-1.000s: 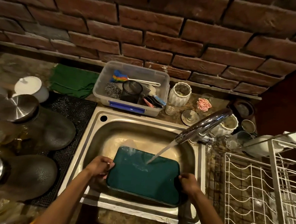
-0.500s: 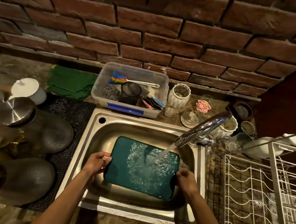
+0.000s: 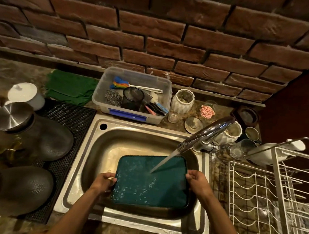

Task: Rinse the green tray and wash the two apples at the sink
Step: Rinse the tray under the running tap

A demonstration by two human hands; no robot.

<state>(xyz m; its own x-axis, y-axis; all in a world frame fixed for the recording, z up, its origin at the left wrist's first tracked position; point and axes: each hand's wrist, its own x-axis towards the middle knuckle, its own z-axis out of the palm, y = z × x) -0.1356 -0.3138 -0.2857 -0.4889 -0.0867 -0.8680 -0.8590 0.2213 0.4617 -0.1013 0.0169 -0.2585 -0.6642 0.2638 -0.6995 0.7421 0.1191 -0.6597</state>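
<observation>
Green tray (image 3: 151, 184) held in sink (image 3: 136, 221) under tap stream; left hand (image 3: 103, 184), right hand (image 3: 197, 183) fingers clamped on opposite short edges.

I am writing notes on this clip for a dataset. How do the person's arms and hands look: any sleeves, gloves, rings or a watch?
Both forearms are bare as far as the frame shows; no sleeve reaches into view. The left hand and the right hand wear no gloves. No watch, bracelet or ring can be seen on the wrists and fingers that show, though the light is dim.
</observation>
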